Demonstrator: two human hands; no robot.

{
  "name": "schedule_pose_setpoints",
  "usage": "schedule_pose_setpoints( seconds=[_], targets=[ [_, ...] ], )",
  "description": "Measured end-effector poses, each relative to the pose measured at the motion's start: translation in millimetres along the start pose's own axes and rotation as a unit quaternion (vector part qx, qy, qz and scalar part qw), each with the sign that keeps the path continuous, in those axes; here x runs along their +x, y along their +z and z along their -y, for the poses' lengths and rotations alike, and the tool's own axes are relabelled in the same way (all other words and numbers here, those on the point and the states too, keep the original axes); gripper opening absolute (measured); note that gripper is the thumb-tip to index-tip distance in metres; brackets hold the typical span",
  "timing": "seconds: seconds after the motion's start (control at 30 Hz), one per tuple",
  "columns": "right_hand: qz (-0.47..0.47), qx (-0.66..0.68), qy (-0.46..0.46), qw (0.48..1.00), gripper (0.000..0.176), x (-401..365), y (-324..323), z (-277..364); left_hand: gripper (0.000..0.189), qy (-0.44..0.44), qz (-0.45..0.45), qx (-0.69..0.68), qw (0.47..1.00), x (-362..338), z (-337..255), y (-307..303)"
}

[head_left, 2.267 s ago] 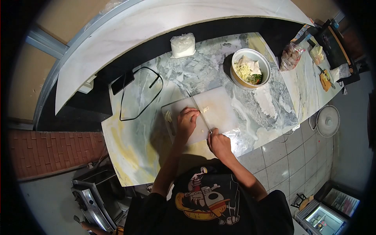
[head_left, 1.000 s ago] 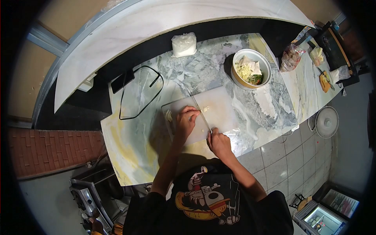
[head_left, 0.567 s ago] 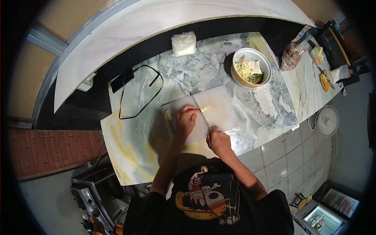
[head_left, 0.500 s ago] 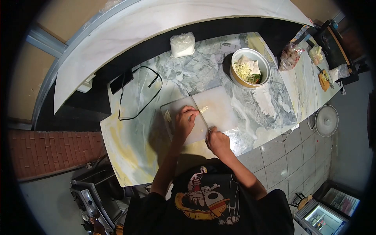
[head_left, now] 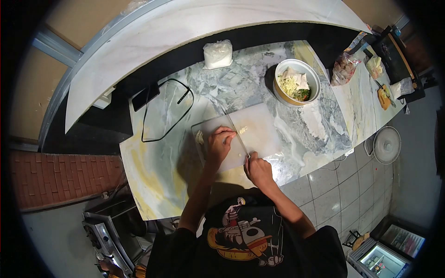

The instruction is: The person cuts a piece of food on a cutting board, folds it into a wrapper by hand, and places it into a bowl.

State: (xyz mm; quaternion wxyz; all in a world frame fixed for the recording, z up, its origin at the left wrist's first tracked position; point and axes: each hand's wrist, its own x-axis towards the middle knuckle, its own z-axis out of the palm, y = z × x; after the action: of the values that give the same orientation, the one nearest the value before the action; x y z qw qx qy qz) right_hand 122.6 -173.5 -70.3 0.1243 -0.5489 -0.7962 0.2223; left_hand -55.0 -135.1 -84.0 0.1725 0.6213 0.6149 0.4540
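My right hand [head_left: 258, 169] grips the handle of a knife [head_left: 237, 131], whose blade slants across a white cutting board [head_left: 262, 136]. Beside the blade, on its left, my left hand [head_left: 221, 141] has its fingers pressed together at the board; what they hold is hidden. Small pale chopped pieces [head_left: 243, 130] lie just right of the blade. More pale pieces [head_left: 199, 137] rest near the board's left edge. A round tub [head_left: 279, 94] at the upper right contains pale chopped bits, white slabs and something green.
Behind the board stands a plastic bag of white powder [head_left: 218, 54]. A phone [head_left: 145, 97] and a black strap [head_left: 145, 125] lie at the left. Farther right are a bag of food [head_left: 344, 69], a small orange board [head_left: 384, 97] and, lower, a round lid [head_left: 387, 145].
The whole view has shifted slightly. Both hands remain in nearly the same place on the board and knife, and the chopped pieces right of the blade look slightly more bunched.
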Motion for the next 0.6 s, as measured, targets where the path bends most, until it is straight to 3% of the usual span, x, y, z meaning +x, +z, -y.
schedule_pose_setpoints(
  seconds=[0.6],
  targets=[
    [0.037, 0.015, 0.029, 0.999, 0.025, 5.1, -3.3, 3.1, 0.011, -0.001, 0.008, 0.011, 1.000, 0.5, -1.2, 0.0]
  ],
)
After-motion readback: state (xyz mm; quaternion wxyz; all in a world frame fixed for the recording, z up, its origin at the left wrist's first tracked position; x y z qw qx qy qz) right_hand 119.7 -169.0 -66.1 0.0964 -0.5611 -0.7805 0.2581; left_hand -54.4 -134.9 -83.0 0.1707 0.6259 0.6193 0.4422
